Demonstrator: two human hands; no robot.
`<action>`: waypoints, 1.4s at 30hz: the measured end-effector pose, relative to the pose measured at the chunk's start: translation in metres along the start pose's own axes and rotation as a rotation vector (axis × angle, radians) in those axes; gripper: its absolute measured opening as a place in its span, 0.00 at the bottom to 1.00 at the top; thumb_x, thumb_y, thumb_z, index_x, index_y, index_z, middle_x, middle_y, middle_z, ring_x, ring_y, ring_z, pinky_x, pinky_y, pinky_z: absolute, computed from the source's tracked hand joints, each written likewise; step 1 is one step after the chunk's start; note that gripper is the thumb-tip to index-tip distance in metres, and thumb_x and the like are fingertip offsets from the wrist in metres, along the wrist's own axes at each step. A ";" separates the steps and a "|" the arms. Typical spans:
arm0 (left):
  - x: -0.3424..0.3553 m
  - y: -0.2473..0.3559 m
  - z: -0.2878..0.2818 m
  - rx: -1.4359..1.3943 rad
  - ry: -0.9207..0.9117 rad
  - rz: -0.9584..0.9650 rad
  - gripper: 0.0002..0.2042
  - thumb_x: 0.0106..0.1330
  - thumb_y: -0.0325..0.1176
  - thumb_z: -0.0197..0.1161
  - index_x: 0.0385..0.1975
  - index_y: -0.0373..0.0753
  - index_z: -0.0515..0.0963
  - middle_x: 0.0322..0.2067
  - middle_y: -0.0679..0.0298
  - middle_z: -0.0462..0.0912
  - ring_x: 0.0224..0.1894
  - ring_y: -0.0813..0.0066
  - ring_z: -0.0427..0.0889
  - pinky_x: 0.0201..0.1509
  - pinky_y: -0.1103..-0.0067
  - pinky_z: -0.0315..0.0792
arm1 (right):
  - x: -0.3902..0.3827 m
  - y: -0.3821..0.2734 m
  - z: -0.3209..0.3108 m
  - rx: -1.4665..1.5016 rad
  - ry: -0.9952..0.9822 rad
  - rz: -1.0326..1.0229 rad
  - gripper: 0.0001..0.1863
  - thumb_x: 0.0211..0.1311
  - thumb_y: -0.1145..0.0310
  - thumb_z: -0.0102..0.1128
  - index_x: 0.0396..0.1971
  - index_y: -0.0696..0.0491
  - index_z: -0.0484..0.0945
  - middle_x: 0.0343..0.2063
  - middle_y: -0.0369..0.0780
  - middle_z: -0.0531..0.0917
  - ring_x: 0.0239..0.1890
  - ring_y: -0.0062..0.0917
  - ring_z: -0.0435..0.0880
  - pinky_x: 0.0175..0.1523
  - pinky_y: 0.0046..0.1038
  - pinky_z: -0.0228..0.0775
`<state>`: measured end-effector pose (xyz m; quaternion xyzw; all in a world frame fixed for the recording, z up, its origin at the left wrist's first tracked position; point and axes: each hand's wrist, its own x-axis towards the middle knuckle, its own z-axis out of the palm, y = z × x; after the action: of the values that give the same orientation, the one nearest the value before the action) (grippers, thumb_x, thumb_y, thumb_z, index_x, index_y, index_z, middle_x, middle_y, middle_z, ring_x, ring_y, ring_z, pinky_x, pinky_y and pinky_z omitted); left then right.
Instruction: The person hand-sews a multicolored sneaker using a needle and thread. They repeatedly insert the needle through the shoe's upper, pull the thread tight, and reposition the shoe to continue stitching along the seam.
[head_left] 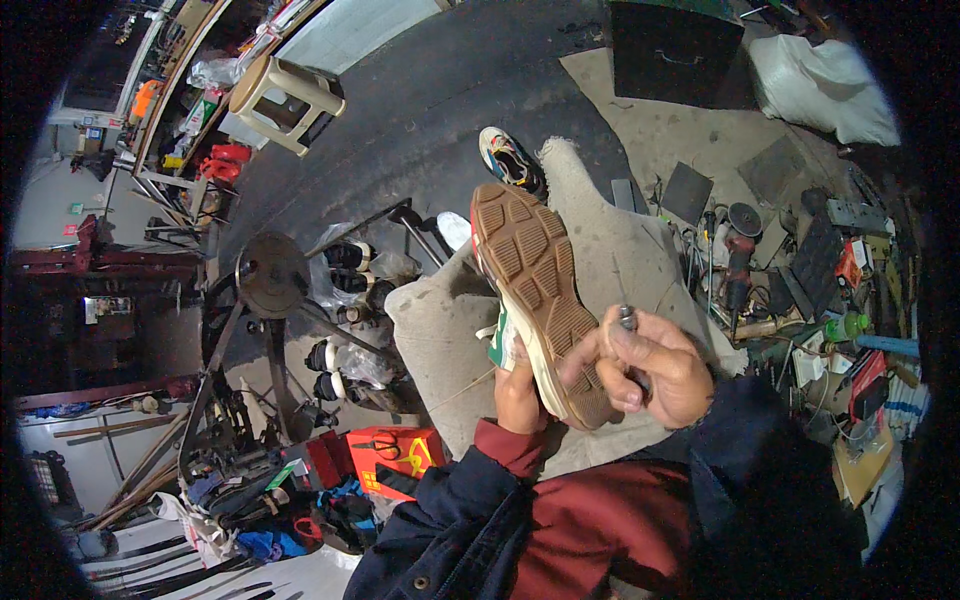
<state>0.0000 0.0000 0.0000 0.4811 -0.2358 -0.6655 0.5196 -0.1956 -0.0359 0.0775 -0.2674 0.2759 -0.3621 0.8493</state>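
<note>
My left hand (pixel 516 398) grips a cream, green and red sneaker (pixel 526 270) from behind, its brown treaded sole facing up toward me. My right hand (pixel 668 372) is closed on a thin awl-like tool (pixel 627 318) with a metal collar, its needle pointing upward; its fingers are beside the sole's lower right edge, some blurred. Beneath both lies a pale, worn cloth (pixel 630 260) across my lap. Beyond the sneaker's toe another multicoloured shoe (pixel 505 160) rests at the cloth's far edge.
A black iron stand (pixel 266 276) is at left beside bagged shoes (pixel 348 360) and an orange box (pixel 400 458) with scissors. A plastic stool (pixel 285 105) stands far left. At right are an angle grinder (pixel 740 255) and scattered tools; a white sack (pixel 820 85) lies behind.
</note>
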 end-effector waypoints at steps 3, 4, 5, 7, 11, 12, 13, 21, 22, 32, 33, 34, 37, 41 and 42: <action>-0.006 -0.004 0.003 0.018 0.012 0.011 0.23 0.77 0.44 0.48 0.64 0.36 0.64 0.56 0.55 0.77 0.53 0.64 0.80 0.58 0.70 0.74 | -0.014 0.023 0.024 0.244 0.103 0.138 0.15 0.74 0.57 0.51 0.28 0.47 0.63 0.19 0.27 0.62 0.17 0.10 0.57 0.21 0.16 0.49; -0.005 -0.009 0.008 -0.013 0.013 0.004 0.22 0.77 0.44 0.47 0.64 0.36 0.65 0.55 0.56 0.77 0.52 0.65 0.80 0.56 0.71 0.75 | -0.019 0.024 0.025 0.225 0.112 0.119 0.15 0.74 0.58 0.51 0.28 0.47 0.63 0.19 0.27 0.62 0.17 0.10 0.57 0.21 0.16 0.49; -0.001 -0.010 0.008 -0.030 0.026 0.001 0.22 0.78 0.44 0.46 0.63 0.36 0.65 0.54 0.56 0.78 0.51 0.66 0.80 0.55 0.71 0.75 | -0.019 0.027 0.025 0.212 0.118 0.102 0.14 0.74 0.58 0.51 0.29 0.48 0.64 0.19 0.27 0.62 0.17 0.10 0.56 0.20 0.17 0.49; -0.009 -0.001 0.003 0.085 0.026 0.005 0.20 0.78 0.43 0.45 0.60 0.36 0.68 0.49 0.58 0.80 0.47 0.70 0.81 0.51 0.74 0.75 | -0.024 0.032 0.028 0.146 0.126 0.057 0.14 0.75 0.59 0.50 0.29 0.48 0.63 0.19 0.27 0.61 0.18 0.10 0.56 0.20 0.17 0.48; -0.006 0.002 0.013 0.104 0.081 0.066 0.19 0.79 0.44 0.44 0.56 0.36 0.70 0.39 0.65 0.79 0.36 0.76 0.78 0.41 0.77 0.73 | -0.022 0.034 0.026 0.044 0.135 0.007 0.14 0.74 0.61 0.50 0.29 0.48 0.62 0.21 0.29 0.61 0.17 0.10 0.54 0.20 0.16 0.47; -0.005 0.002 0.013 0.084 0.090 0.057 0.19 0.79 0.45 0.44 0.55 0.37 0.70 0.39 0.65 0.79 0.35 0.76 0.78 0.40 0.77 0.73 | -0.021 0.033 0.024 0.021 0.120 0.000 0.13 0.74 0.60 0.50 0.29 0.49 0.63 0.21 0.29 0.62 0.17 0.10 0.55 0.20 0.16 0.47; -0.004 0.002 0.012 0.060 0.095 0.052 0.19 0.79 0.45 0.44 0.55 0.37 0.70 0.38 0.65 0.78 0.35 0.77 0.77 0.39 0.77 0.72 | -0.019 0.032 0.021 0.004 0.115 0.003 0.13 0.74 0.60 0.50 0.30 0.49 0.63 0.21 0.30 0.63 0.17 0.10 0.55 0.21 0.16 0.48; -0.006 0.000 -0.002 -0.018 0.023 -0.029 0.24 0.76 0.51 0.50 0.60 0.39 0.67 0.42 0.65 0.78 0.40 0.74 0.78 0.45 0.75 0.75 | -0.011 0.000 -0.038 -0.446 0.402 -0.095 0.12 0.74 0.58 0.49 0.37 0.51 0.71 0.30 0.36 0.80 0.16 0.10 0.58 0.22 0.15 0.51; -0.005 -0.002 -0.002 -0.003 0.044 -0.019 0.24 0.76 0.51 0.50 0.60 0.39 0.67 0.42 0.65 0.78 0.39 0.74 0.78 0.44 0.75 0.75 | -0.012 -0.003 -0.046 -0.534 0.460 -0.187 0.11 0.74 0.60 0.49 0.39 0.53 0.73 0.30 0.37 0.81 0.20 0.13 0.65 0.26 0.18 0.57; -0.005 -0.002 -0.004 0.040 0.022 0.004 0.23 0.78 0.48 0.44 0.63 0.39 0.65 0.50 0.61 0.78 0.47 0.71 0.80 0.50 0.73 0.75 | -0.048 -0.001 -0.007 -1.149 0.349 -0.414 0.21 0.65 0.75 0.53 0.59 0.53 0.76 0.28 0.46 0.78 0.28 0.38 0.79 0.37 0.34 0.71; -0.006 -0.002 -0.004 0.048 0.022 -0.001 0.22 0.78 0.48 0.44 0.63 0.39 0.65 0.48 0.62 0.79 0.46 0.72 0.80 0.49 0.74 0.75 | -0.051 0.005 0.003 -1.055 0.246 -0.348 0.22 0.64 0.76 0.54 0.59 0.52 0.77 0.28 0.46 0.77 0.28 0.38 0.78 0.36 0.34 0.71; -0.006 -0.001 -0.004 0.062 0.037 -0.001 0.21 0.79 0.47 0.44 0.61 0.39 0.66 0.46 0.64 0.78 0.43 0.74 0.79 0.46 0.75 0.74 | -0.054 0.008 0.008 -1.049 0.222 -0.338 0.22 0.64 0.76 0.54 0.59 0.52 0.76 0.27 0.46 0.77 0.28 0.38 0.78 0.35 0.34 0.71; -0.005 -0.001 -0.002 0.081 0.068 0.016 0.21 0.78 0.48 0.46 0.58 0.39 0.68 0.40 0.66 0.78 0.38 0.77 0.77 0.42 0.77 0.73 | -0.057 0.015 0.013 -1.052 0.128 -0.284 0.23 0.63 0.77 0.55 0.60 0.52 0.76 0.27 0.46 0.76 0.27 0.38 0.77 0.35 0.34 0.70; -0.004 0.000 0.001 0.083 0.077 0.047 0.20 0.78 0.48 0.47 0.56 0.40 0.69 0.37 0.68 0.76 0.36 0.79 0.74 0.39 0.78 0.70 | -0.056 0.013 0.010 -1.068 0.125 -0.310 0.24 0.62 0.79 0.55 0.59 0.54 0.76 0.25 0.44 0.74 0.25 0.33 0.75 0.34 0.31 0.69; -0.005 0.000 0.001 0.085 0.055 0.058 0.17 0.78 0.47 0.46 0.55 0.41 0.69 0.35 0.70 0.74 0.34 0.80 0.72 0.37 0.78 0.68 | -0.055 0.012 0.010 -1.071 0.126 -0.320 0.24 0.62 0.80 0.55 0.59 0.54 0.76 0.24 0.43 0.74 0.24 0.31 0.75 0.33 0.30 0.68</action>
<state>-0.0012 0.0038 0.0027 0.5138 -0.2635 -0.6260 0.5241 -0.2154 0.0160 0.0917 -0.6776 0.4275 -0.3111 0.5112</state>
